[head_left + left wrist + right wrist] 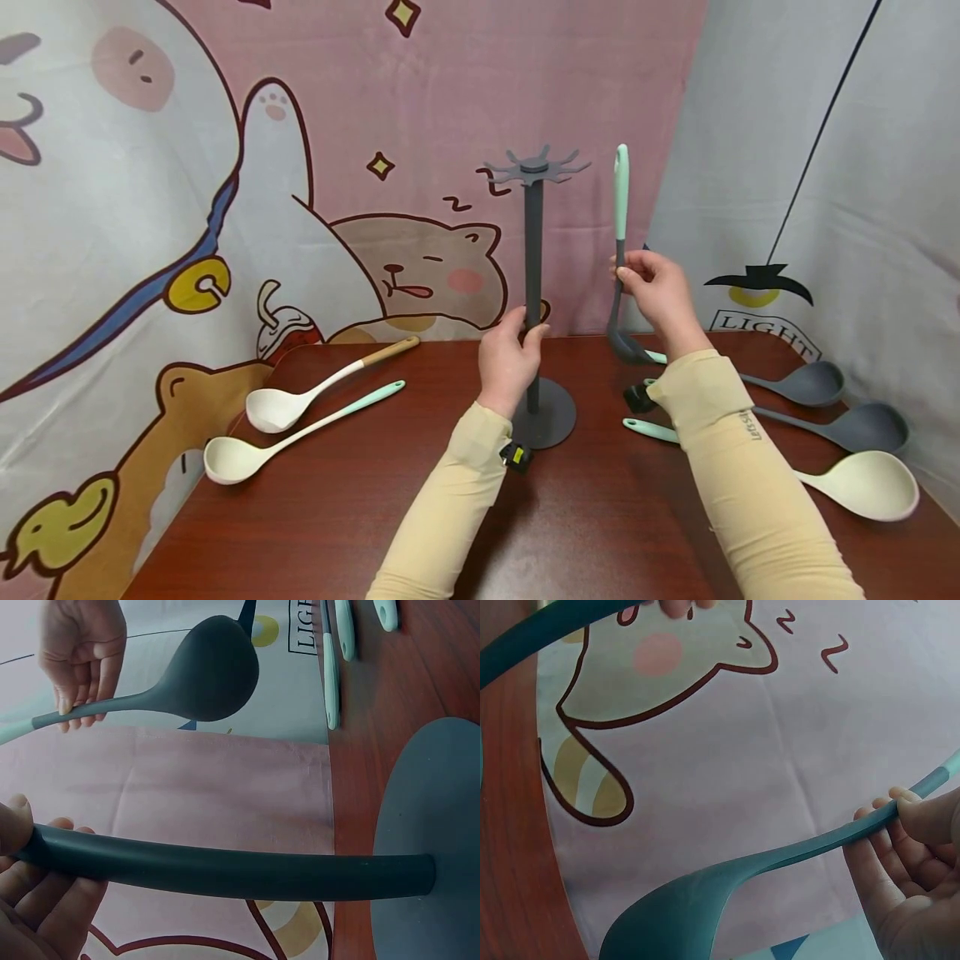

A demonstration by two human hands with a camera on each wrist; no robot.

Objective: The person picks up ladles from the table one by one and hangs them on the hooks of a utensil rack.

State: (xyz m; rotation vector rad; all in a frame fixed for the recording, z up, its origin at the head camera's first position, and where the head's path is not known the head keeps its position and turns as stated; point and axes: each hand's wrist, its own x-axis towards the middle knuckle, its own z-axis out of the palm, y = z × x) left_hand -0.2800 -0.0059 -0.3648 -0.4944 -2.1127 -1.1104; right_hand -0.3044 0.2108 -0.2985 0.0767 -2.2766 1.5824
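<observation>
A dark grey utensil stand (533, 250) rises from a round base, with a ring of hooks at its top. My left hand (510, 358) grips its post below the middle; the left wrist view shows fingers and thumb around the post (225, 866). To the right of the stand, my right hand (660, 296) pinches the grey shaft of a ladle (621, 200) with a mint-green handle. The ladle is upright, handle up, its grey bowl (214, 671) hanging low, apart from the stand. In the right wrist view thumb and fingers hold the shaft (810, 847).
On the table's left lie a white ladle with a wooden handle (277, 411) and a cream ladle with a mint handle (232, 460). At right are two grey ladles (813, 383) and a cream ladle (873, 487), partly behind my right arm. Printed cloth (600, 83) hangs behind.
</observation>
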